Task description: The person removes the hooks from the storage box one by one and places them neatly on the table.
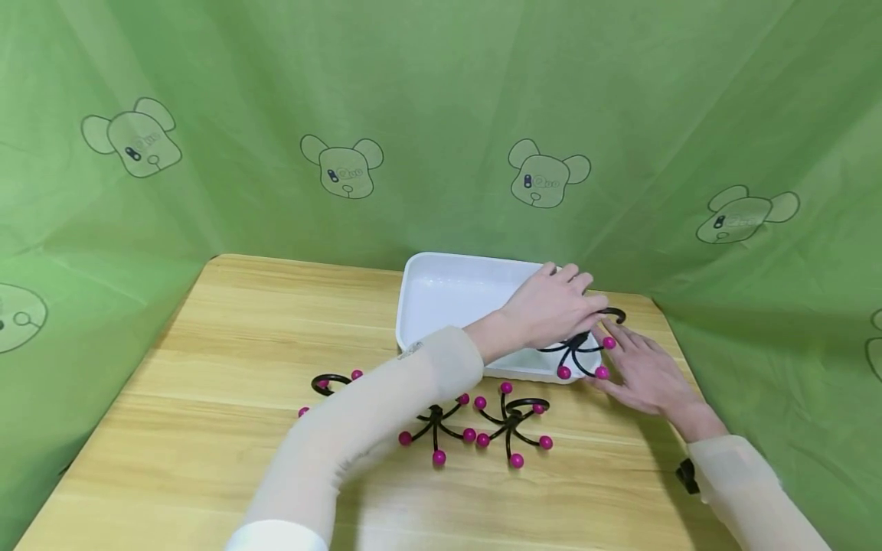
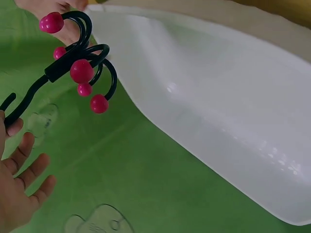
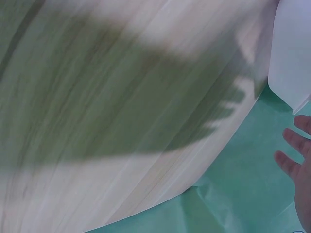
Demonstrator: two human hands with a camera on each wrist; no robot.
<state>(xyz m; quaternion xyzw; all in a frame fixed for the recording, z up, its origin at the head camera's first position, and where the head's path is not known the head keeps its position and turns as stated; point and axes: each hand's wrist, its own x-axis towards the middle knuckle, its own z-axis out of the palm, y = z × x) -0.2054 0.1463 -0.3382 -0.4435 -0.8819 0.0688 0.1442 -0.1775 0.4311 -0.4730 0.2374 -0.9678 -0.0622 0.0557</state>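
Note:
My left hand (image 1: 554, 308) pinches the looped handle of a black head massager (image 1: 576, 344) with pink ball tips, its thin prongs spread downward over the right end of a white tray (image 1: 441, 302). In the left wrist view, thumb and index hold the massager (image 2: 59, 67) by its handle while the other fingers stand loose. My right hand (image 1: 641, 371) lies just right of it, fingers fairly straight, fingertips close to the massager and the tray's right corner. The right wrist view shows those fingers beside the white tray (image 3: 294, 53).
Two more massagers stand on the wooden table (image 1: 207, 367) in front of the tray, one at the middle (image 1: 436, 417) and one to its right (image 1: 512, 421). Another massager (image 1: 331, 383) is partly hidden behind the left sleeve. A green curtain (image 1: 441, 92) surrounds the table.

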